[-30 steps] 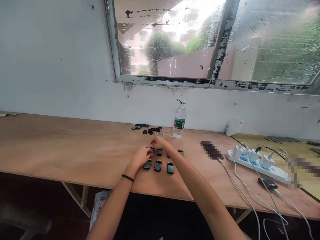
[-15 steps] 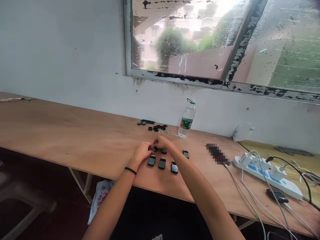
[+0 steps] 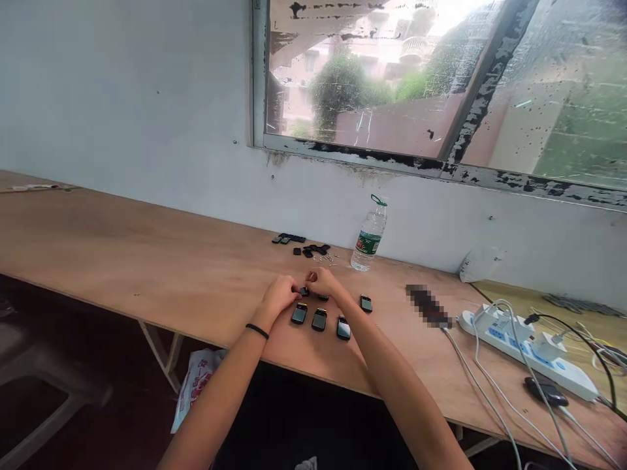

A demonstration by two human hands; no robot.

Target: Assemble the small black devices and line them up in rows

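Note:
My left hand [image 3: 281, 295], with a black band on its wrist, has its thumb and fingers closed on the side of a small black device with a grey screen [image 3: 304, 291]. At that device's upper right edge is my right hand [image 3: 321, 281], fingers pinched; whatever they hold is too small to make out. Partly covered by my right hand lies another small device [image 3: 323, 297]. Three similar devices, a left one [image 3: 299, 314], a middle one [image 3: 319, 320] and a right one [image 3: 343, 328], lie in a row nearer me. One more device [image 3: 366, 303] lies right of my forearm.
Behind my hands lie black parts [image 3: 317, 249], small pale pieces [image 3: 324, 258] and black strips [image 3: 292, 237] by the wall. A water bottle [image 3: 368, 243] stands beside them. To the right are a blurred-out dark object [image 3: 427, 305], a white power strip [image 3: 533, 352] and trailing cables.
My right hand has shifted slightly right and covers more of the device beneath it. My left hand keeps its hold. The whole view has shifted a little.

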